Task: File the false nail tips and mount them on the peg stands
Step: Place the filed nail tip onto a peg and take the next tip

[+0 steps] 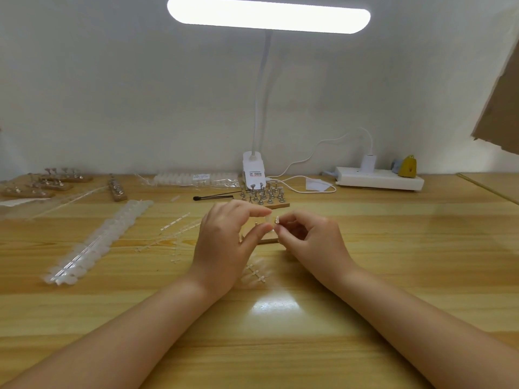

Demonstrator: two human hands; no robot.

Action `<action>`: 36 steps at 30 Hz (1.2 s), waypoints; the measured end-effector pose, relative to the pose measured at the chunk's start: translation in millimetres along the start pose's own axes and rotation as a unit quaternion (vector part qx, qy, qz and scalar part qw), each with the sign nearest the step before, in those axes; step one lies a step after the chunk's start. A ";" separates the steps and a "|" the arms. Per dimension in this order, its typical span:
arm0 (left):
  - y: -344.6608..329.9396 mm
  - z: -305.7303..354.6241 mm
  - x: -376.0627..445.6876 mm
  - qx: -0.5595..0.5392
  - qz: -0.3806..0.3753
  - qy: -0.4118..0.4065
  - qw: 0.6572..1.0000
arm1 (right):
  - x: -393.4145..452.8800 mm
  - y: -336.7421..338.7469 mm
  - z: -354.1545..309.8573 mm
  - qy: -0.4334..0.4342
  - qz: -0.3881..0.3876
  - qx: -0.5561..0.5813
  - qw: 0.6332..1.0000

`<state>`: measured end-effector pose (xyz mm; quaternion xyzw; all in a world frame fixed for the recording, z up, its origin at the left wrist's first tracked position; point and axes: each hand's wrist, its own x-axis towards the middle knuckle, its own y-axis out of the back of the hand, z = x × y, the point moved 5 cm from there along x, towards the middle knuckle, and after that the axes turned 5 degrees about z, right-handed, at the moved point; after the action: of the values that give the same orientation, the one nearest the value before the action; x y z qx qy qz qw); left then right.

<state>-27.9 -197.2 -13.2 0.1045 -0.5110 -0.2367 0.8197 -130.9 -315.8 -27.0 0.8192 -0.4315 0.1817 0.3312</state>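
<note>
at frame centre the left hand [224, 242] is pinching a nail tip [270, 219]; the right hand [311, 240] is pinching a peg [277, 220]; mounting seems underway; next, pressing them squarely together.

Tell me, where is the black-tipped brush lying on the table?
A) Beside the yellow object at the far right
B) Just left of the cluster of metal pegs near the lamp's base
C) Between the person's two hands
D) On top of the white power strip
B: the brush lies flat on the wooden table, its handle pointing toward the cluster of metal pegs in front of the clip lamp's base.
</note>
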 end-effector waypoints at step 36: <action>-4.6 -11.9 -4.3 -0.048 -0.039 0.118 0.991 | -3.8 2.6 -15.6 0.164 0.023 -0.065 0.984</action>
<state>-20.2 -199.8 -23.9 0.1116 -0.3942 -0.2787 0.8686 -135.4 -303.7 -17.0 0.7449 -0.4008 0.2928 0.4458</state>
